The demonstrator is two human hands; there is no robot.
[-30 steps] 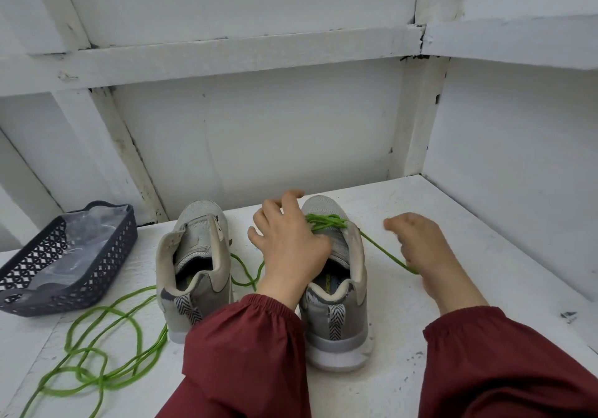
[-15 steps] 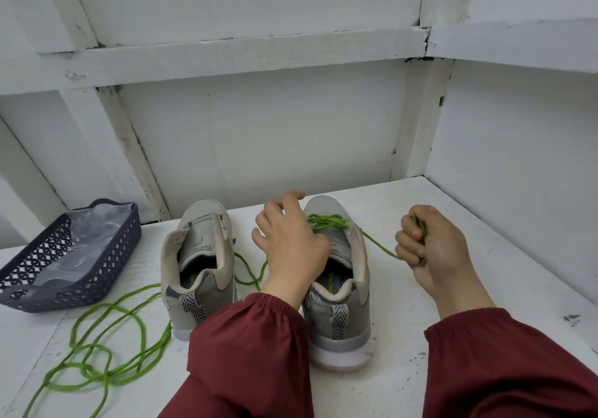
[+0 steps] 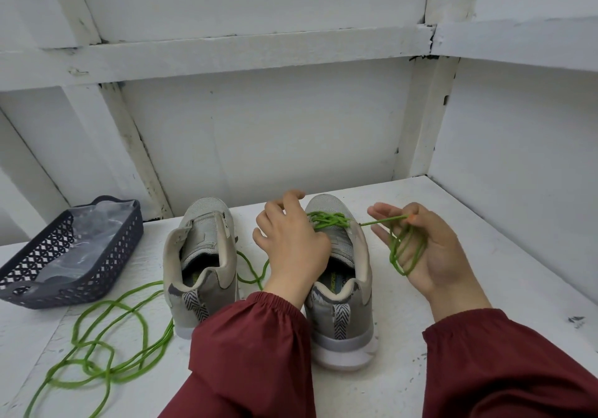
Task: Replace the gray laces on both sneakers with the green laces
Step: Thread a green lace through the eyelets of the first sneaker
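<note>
Head view: green lace [image 3: 404,251] loops around right hand [image 3: 435,256] fingers [image 3: 385,213].

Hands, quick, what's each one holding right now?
Left hand: rests on the right sneaker; grip cannot be told.
Right hand: holding the green lace, looped round its fingers.

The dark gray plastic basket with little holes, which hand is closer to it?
The left hand. It is over the laced gray sneaker, right of the dark gray basket; the right hand, holding loops of green lace, is farther right.
</note>
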